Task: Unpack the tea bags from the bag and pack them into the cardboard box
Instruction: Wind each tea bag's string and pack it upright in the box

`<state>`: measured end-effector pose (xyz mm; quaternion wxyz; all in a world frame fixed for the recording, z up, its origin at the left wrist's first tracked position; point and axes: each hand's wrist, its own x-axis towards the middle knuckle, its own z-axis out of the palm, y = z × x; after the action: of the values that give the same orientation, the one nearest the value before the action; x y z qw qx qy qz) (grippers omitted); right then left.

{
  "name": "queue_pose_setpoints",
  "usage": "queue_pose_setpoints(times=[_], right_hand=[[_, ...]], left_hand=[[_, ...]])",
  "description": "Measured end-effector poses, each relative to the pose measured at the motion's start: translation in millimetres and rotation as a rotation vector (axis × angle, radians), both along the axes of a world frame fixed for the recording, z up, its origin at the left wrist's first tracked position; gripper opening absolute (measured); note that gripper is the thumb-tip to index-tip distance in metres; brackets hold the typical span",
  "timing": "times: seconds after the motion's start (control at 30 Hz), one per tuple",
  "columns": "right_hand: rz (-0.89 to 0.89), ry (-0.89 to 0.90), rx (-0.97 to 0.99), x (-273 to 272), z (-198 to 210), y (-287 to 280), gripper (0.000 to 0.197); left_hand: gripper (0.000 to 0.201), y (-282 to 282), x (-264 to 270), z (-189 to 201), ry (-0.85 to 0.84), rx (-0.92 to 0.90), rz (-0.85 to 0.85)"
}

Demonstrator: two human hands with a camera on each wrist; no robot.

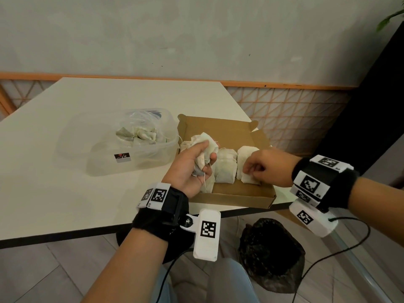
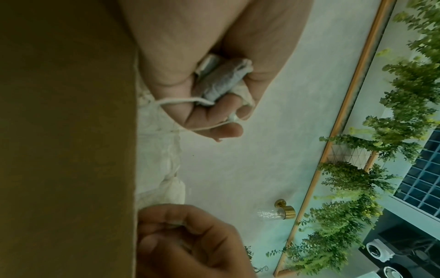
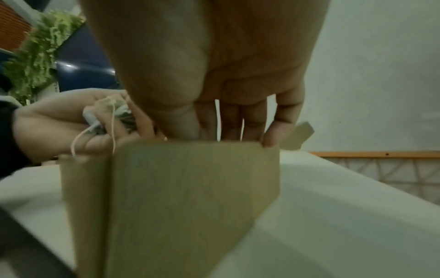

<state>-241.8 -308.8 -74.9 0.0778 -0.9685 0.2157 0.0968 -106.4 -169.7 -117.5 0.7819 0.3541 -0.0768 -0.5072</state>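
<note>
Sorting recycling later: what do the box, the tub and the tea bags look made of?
Box: brown corrugated-looking cardboard, matte, with folded flaps.
Tub: translucent, slightly frosted plastic; its contents show through.
Tea bags: off-white, crinkly filter paper or thin fabric, hard to tell which, with thin white strings.

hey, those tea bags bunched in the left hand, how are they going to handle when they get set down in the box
Probably floppy: the tea bags crumple and fold in the left hand, so they may not lie flat like the rows in the cardboard box. Likely very light, since a loose grip holds several. Their strings dangle free and could snag fingers or neighbouring bags.
</note>
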Motion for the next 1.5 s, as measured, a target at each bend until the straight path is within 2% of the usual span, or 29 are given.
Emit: queue_pose_setpoints(times=[0.1, 0.17, 0.23, 0.3, 0.37, 0.5, 0.67, 0.77, 0.93, 1.03, 1.07, 1.13, 1.2, 1.27, 1.3, 1.37, 1.43, 1.5], right_hand=[[-0.051, -0.336, 0.116, 5.9, 13.5, 1.8, 0.016], [-0.093, -0.524, 0.309, 14.6, 21.1, 7.7, 0.022], [-0.093, -0.529, 0.427, 25.9, 22.0, 13.9, 0.037], [-0.047, -0.454, 0.410, 36.2, 16.4, 18.8, 0.042], [-0.047, -0.490, 0.426, 42.8, 11.2, 21.2, 0.031], [-0.124, -0.724, 0.595, 44.8, 9.4, 20.3, 0.008], [-0.192, -0.774, 0.711, 38.5, 14.0, 16.5, 0.006], [-0.234, -0.808, 0.821, 36.7, 15.6, 14.5, 0.009], [-0.207, -0.759, 0.721, 41.1, 8.8, 22.4, 0.007], [-0.257, -0.699, 0.711, 45.4, 1.5, 27.1, 0.020], [-0.284, -0.681, 0.747, 46.6, -2.0, 28.9, 0.027], [-0.332, -0.693, 0.863, 49.6, -8.3, 33.8, 0.032], [-0.365, -0.736, 0.967, 53.5, -10.4, 37.5, 0.029], [-0.374, -0.751, 1.013, 55.9, -8.6, 37.6, 0.024], [-0.365, -0.743, 0.986, 55.3, -6.9, 36.2, 0.023], [-0.306, -0.670, 0.812, 49.3, -2.6, 31.7, 0.018], [-0.187, -0.517, 0.572, 40.2, 0.8, 28.1, 0.018], [-0.082, -0.358, 0.417, 33.4, 0.6, 28.4, 0.027]], left_hand=[[0.025, 2.2, -0.1, 2.4, 0.016, 0.001, -0.014], [0.037, 1.8, -1.0, 3.4, -0.008, -0.016, -0.075], [0.039, 0.4, -2.4, 4.2, -0.071, -0.019, -0.141], [0.044, 0.0, -4.7, 5.3, -0.129, -0.019, -0.187], [0.047, 0.1, -6.5, 6.1, -0.158, -0.014, -0.190], [0.030, -0.7, -4.6, 3.5, -0.144, 0.033, -0.122], [0.020, -3.2, -5.1, 3.2, -0.102, 0.105, -0.044], [0.024, -2.0, -4.6, 3.2, -0.137, 0.110, -0.031], [0.010, -3.0, -4.0, 0.3, -0.178, 0.084, -0.061], [0.023, -6.3, 0.1, -6.4, -0.171, 0.078, 0.005], [0.024, -7.2, 1.0, -7.3, -0.151, 0.062, 0.006], [0.015, -7.9, 2.4, -6.7, -0.101, 0.029, -0.008], [0.009, -6.8, 2.7, -4.3, -0.063, 0.022, -0.014], [0.014, -6.0, 2.9, -3.6, -0.032, 0.032, 0.005], [0.015, -5.7, 3.3, -3.7, -0.014, 0.038, 0.017], [0.017, -5.5, 4.3, -3.8, 0.021, 0.043, 0.035], [0.019, -5.6, 5.6, -4.1, 0.053, 0.038, 0.052], [0.021, -6.1, 6.6, -3.8, 0.059, 0.041, 0.057]])
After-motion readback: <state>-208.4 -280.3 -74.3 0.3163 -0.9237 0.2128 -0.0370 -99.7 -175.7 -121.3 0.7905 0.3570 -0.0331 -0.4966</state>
